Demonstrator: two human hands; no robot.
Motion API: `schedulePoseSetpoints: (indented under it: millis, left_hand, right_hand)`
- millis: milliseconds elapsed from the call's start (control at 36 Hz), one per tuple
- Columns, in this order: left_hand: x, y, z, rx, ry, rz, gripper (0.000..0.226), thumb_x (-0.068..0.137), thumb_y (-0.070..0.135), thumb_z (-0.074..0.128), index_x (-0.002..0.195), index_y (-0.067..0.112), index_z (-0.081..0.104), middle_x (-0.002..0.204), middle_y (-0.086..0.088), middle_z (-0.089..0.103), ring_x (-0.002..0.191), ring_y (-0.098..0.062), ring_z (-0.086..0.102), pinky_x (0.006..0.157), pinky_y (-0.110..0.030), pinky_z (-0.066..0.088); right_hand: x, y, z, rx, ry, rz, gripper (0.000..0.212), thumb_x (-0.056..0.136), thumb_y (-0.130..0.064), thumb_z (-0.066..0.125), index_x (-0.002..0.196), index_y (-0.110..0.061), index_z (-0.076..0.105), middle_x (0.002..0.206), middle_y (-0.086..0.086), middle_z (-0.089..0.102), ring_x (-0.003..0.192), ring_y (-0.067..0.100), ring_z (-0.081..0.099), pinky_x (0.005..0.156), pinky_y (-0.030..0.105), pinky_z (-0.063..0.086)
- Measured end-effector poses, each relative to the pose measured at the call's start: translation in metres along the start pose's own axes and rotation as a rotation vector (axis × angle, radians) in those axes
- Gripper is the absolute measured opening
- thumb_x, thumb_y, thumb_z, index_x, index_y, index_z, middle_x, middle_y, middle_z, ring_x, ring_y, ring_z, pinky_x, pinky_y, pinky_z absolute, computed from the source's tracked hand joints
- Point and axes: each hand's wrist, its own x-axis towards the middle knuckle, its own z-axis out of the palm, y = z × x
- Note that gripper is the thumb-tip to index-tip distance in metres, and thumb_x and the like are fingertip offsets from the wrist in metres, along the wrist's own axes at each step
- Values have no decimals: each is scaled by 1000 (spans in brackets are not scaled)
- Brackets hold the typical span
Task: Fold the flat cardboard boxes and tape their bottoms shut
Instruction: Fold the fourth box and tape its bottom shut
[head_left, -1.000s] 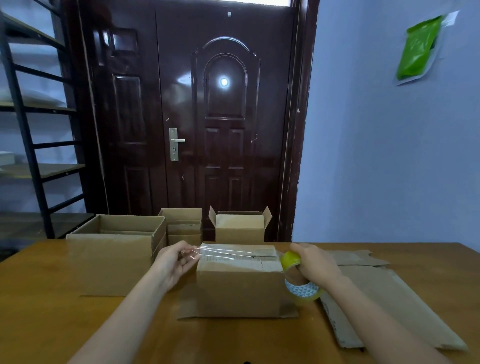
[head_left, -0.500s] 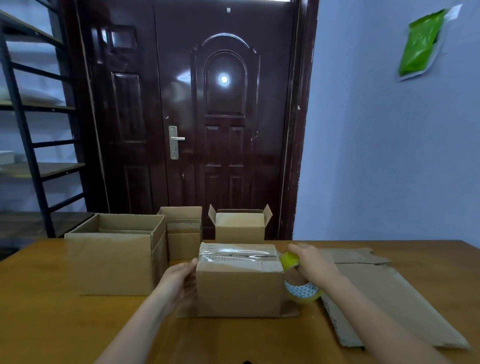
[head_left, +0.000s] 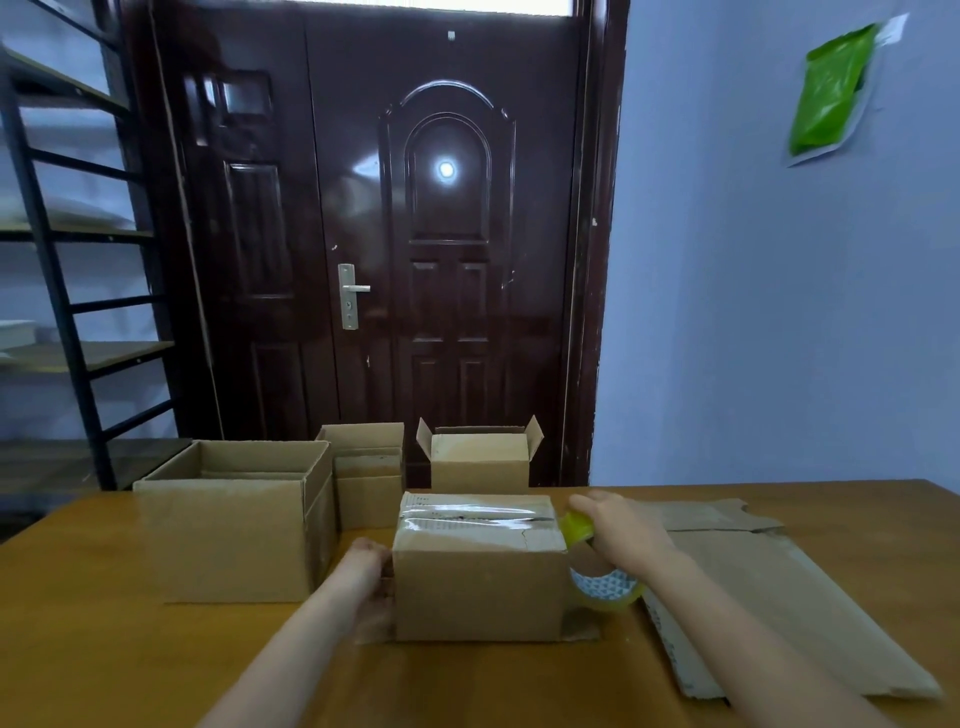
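1. Far to my left stands a black metal shelf rack (head_left: 62, 291) with wooden boards, against the wall beside the dark door (head_left: 374, 249).
2. On the wooden table (head_left: 104, 649) the large open box (head_left: 234, 525) sits upright at my left, its top flaps tucked down inside.
3. Behind it, at the table's far edge, is a narrower open box (head_left: 369, 473), and to the right of that a small open box (head_left: 480, 460) with its side flaps sticking up.
4. My left hand (head_left: 366, 569) presses against the left wall of the box I am taping (head_left: 480, 582); its fingertips lie out of sight against the cardboard, so I cannot tell whether they are flat or curled.
5. That box stands bottom-up in front of me, with clear tape (head_left: 472, 512) running across the closed seam. Small print shows along the top edge near the left corner, too blurred to read.
6. My right hand (head_left: 621, 530) is curled round the tape roll (head_left: 597, 566) at the box's right wall; the roll's core carries a white and dark patterned label, with no legible words.
7. At my right, flat cardboard (head_left: 769, 587) lies unfolded on the table.
8. High on the right wall hangs a green packet (head_left: 831, 88).
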Motion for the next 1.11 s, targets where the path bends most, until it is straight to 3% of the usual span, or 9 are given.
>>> schedulePoseSetpoints:
  millis: [83,167,250,333,417,500,917,1000,1111]
  left_hand:
    - [1,14,1,186,139,243,17,100,13,42,114,5,45,109,-18,55,85,-24,52,78,-38,46]
    - [-6,30,8,240,190,513,38,101,25,39,135,6,40,131,-9,48,118,-24,47,95,-32,36]
    - [-14,47,22,386,66,763,52,102,31,35,149,14,23,155,0,24,143,-16,20,114,-33,19]
    - [-14,57,36,766,-60,895,59,102,37,29,152,20,2,157,10,-5,145,-7,-10,118,-31,1]
    - [-10,52,44,1245,-188,808,57,103,40,19,152,22,-4,159,6,-10,145,-9,-12,117,-33,-4]
    - [-8,47,46,1430,-243,714,54,103,42,12,152,27,-3,159,9,-9,146,-9,-10,117,-36,-5]
    - [-5,51,41,1464,-298,657,53,96,59,16,146,50,-2,160,9,-4,147,-16,-6,116,-42,-6]
    - [-7,51,33,1457,-281,658,53,96,60,16,146,50,1,160,10,-1,147,-14,-4,117,-41,-5]
    - [-14,53,14,1439,-300,631,83,66,78,-3,145,52,4,160,10,2,147,-12,0,117,-39,-2]
  right_hand:
    - [0,0,-3,-16,0,-12,23,87,-8,57,102,-24,53,99,-3,58,83,12,56,60,15,37]
    - [-1,-1,-4,-29,2,-26,24,87,-9,57,105,-24,53,101,-3,58,82,11,52,58,14,32]
    - [-1,-2,-6,-30,11,-32,24,87,-10,57,107,-24,53,103,-3,58,83,11,53,61,14,36]
    - [-2,-1,-4,-12,23,-26,28,88,-10,58,111,-25,54,107,-2,59,90,13,58,69,17,44]
    - [-3,0,0,-2,29,-18,33,88,-8,56,116,-25,53,110,-2,58,93,13,58,73,18,48]
    - [-3,0,3,-3,33,-18,36,88,-5,54,120,-22,52,112,0,56,95,15,57,73,18,45]
    - [-2,0,5,104,45,10,27,86,-8,56,109,-21,57,106,-3,56,91,14,55,72,25,52]
    - [-3,-4,8,227,81,20,28,87,-13,57,113,-22,60,105,-9,53,91,8,51,67,15,43]
    - [-7,-15,18,535,181,101,36,83,-10,64,116,-24,63,101,-15,52,94,4,52,71,15,44]
